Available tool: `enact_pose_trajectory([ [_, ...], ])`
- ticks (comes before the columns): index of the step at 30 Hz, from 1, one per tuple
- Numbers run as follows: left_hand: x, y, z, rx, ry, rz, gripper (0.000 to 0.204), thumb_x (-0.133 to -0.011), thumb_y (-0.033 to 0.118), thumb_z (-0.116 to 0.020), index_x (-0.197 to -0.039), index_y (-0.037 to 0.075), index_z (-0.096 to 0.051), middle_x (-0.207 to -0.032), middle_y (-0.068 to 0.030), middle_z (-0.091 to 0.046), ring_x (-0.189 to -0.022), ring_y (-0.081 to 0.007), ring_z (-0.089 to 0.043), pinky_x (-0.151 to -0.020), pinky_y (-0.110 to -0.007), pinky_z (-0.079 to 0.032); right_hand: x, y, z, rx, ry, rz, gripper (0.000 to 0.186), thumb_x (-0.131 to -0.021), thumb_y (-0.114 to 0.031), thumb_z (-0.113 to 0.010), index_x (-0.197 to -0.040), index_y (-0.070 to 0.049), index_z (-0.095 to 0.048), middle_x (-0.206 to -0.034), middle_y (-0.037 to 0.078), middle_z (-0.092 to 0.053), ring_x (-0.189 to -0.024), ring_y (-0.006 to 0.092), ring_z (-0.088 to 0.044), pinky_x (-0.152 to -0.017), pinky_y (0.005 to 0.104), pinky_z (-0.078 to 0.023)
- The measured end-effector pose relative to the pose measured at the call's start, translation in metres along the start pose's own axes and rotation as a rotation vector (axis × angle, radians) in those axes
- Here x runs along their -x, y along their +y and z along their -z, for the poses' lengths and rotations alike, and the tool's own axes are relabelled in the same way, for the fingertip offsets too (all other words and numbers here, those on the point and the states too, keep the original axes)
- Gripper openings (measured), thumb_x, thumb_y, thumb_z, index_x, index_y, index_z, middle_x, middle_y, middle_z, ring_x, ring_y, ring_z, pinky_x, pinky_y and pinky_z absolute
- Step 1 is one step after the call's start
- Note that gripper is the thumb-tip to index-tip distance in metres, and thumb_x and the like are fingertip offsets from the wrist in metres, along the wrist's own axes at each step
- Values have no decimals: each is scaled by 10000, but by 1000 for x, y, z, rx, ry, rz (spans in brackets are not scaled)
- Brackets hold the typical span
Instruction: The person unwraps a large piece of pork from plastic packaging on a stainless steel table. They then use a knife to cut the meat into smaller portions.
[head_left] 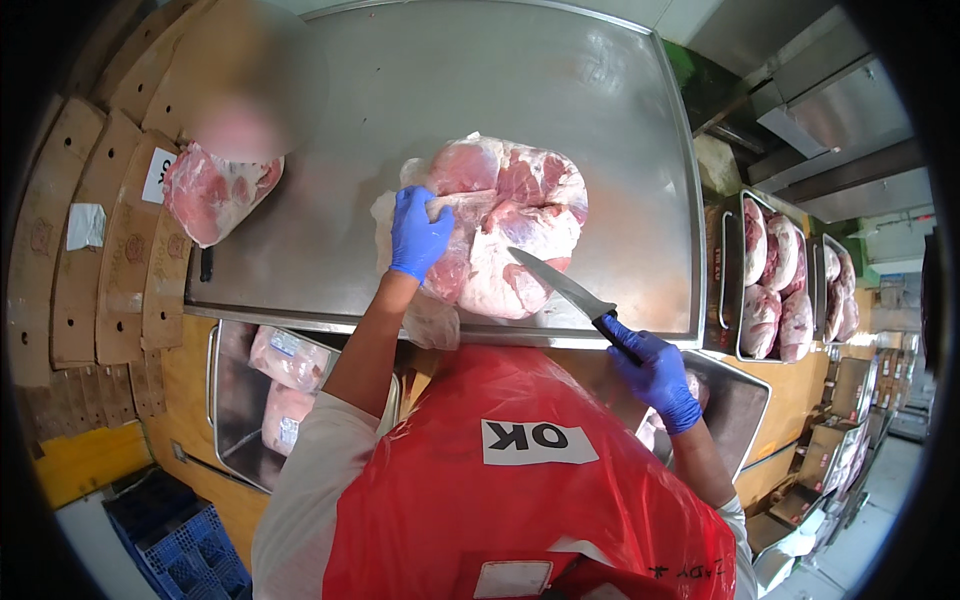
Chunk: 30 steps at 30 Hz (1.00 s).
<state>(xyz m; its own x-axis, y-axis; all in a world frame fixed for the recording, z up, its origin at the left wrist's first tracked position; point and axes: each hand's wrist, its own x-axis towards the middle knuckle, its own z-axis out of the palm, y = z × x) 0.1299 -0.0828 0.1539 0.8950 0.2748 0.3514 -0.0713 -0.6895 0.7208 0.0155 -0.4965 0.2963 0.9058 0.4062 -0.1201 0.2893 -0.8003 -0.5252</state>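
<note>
"What was nearest?"

"A red apron [440, 500] with a white label [538, 442] on its chest. Just beyond it, partly under the table's edge, stood a metal tray [232, 400] on the left, with wrapped cuts [288, 357] inside, and another metal tray [738, 412] on the right."

"And the right hand [650, 372]?"

"Gloved in blue, its fingers wrapped firmly round the black handle of a knife [562, 285]. The blade slanted up and leftward, its tip over the meat [515, 215]. I couldn't tell whether it touched or had gone in."

"The left hand [421, 235]?"

"Also in a blue glove, fingers bent against the meat's left side. I couldn't tell whether they had closed on it. Clear film [432, 325] lay loose along that side."

"Where was the meat?"

"Flat on the metal table [400, 90], near its front edge and between the two hands: pink, with broad white fat."

"Farther off?"

"Cardboard boxes [75, 285] lined the left, with a separate cut [222, 195] just beside them at the table's left end. Past the table's right edge, more cuts [778, 280] filled a rimmed tray [737, 285]."
</note>
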Motion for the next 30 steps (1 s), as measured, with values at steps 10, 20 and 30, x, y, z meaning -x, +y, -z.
enact_pose_trajectory([
  [10,15,13,-3,53,62,156,247,-909,150,-661,-1133,74,-590,-1099,-221,-687,-1028,-465,-665,-880,-550,-531,-96,-75,80,345,-154,132,351,-970,-302,-704,-1319,-282,-736,-909,163,-756,-831,372,-739,-757,465,-600],
  [20,13,0,-4,159,106,213,223,-914,135,-619,-1134,100,-614,-1067,-196,-714,-973,-444,-688,-837,-526,-551,-206,-176,111,644,-546,95,285,-951,-325,-716,-1188,-189,-797,-817,172,-737,-779,392,-725,-768,475,-574],
  [30,-5,-10,1,130,121,211,142,-909,111,-610,-1051,118,-612,-877,-193,-711,-821,-441,-694,-713,-526,-545,-122,-17,16,301,-294,135,502,-1003,-252,-690,-1491,-299,-586,-793,151,-696,-704,359,-712,-649,470,-577],
])
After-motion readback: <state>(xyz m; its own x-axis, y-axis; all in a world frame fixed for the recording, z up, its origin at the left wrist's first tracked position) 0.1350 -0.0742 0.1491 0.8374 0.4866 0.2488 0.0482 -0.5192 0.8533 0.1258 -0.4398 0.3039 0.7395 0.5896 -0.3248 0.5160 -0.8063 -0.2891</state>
